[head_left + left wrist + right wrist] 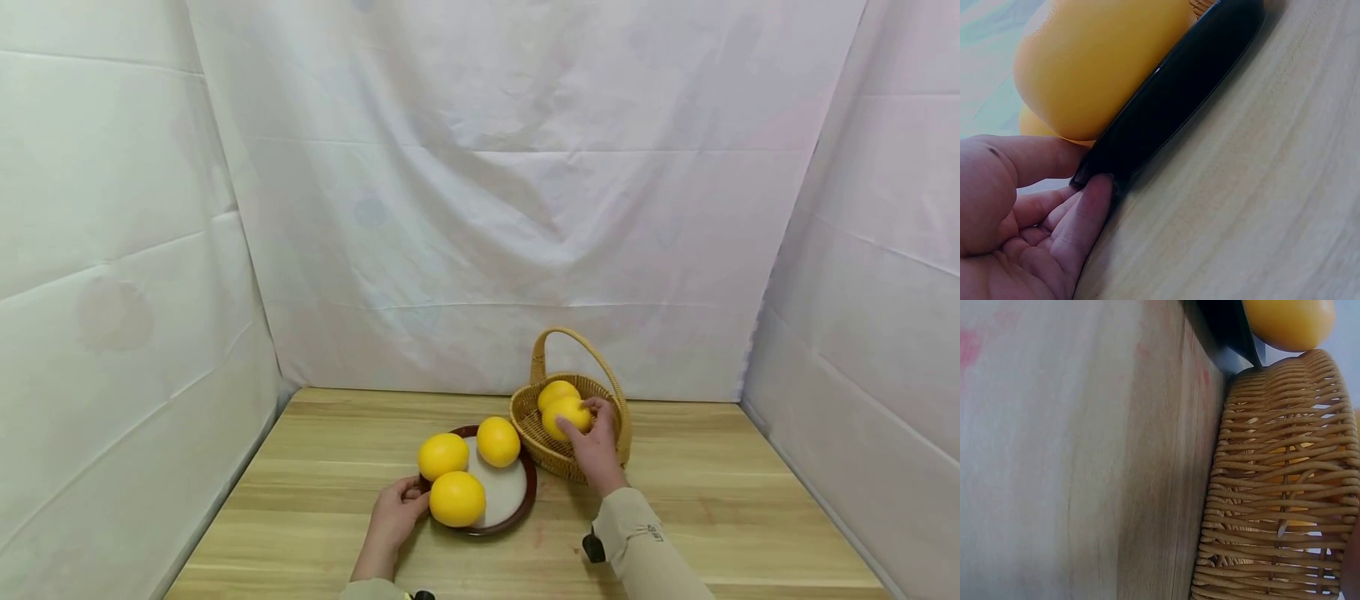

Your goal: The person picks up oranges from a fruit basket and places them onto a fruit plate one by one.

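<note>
My left hand (393, 517) pinches the left rim of a round plate (506, 493) with a white middle and dark red rim. In the left wrist view, the fingers (1091, 203) meet at the plate's dark edge (1166, 100), right below a large yellow fruit (1104, 62). Three smooth yellow fruits like grapefruit lie on the plate: one at the front (457, 499), one at the left (442, 457), one at the back (498, 442). Inside the wicker basket (555, 460), my right hand (597, 450) holds another yellow grapefruit (564, 417) between thumb and fingers, in front of a further grapefruit (557, 392).
The basket's tall arched handle (577, 335) rises over its back and right side. Plate and basket stand side by side on a wood-grain table (675, 508). White cloth (480, 208) hangs behind the table and along both sides.
</note>
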Demonstrator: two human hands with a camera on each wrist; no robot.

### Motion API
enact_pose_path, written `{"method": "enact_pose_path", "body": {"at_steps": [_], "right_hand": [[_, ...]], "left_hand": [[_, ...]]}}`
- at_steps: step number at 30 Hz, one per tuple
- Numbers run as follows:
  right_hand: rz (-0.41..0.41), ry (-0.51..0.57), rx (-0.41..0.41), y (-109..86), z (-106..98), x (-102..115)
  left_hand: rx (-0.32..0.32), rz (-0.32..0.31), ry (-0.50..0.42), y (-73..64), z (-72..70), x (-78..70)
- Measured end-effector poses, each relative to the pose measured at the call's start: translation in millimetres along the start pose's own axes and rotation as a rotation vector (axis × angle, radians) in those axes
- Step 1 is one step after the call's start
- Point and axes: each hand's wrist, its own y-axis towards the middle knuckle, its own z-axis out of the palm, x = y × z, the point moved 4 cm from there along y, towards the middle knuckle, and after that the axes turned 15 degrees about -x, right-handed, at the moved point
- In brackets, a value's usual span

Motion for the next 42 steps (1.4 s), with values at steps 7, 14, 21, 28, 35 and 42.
{"method": "enact_pose_path", "body": {"at_steps": [7,14,21,28,35,42], "right_hand": [[0.008,0.015,0.041,-1.2,2.2,0.6],[0.024,0.034,0.063,-1.5,1.9,1.6],[0.037,0.043,0.095,-4.2,1.2,3.1],[0.053,0.038,0.103,-4.7,-0.1,3.8],[0.041,0.029,0.108,-4.5,-2.3,3.8],[0.032,0.027,0.095,-4.5,-0.3,3.9]], "left_hand": [[0.003,-0.011,0.001,-0.8,1.5,0.4],[-0.006,0.009,0.007,-0.3,0.3,-0.8],[-0.006,0.003,0.009,0.0,1.0,0.1],[-0.005,0.009,-0.008,-1.1,-0.1,-2.4],[0.000,0.015,-0.021,-0.7,1.0,-1.8],[-0.004,0.014,-0.019,-0.9,-0.2,-1.1]]}}
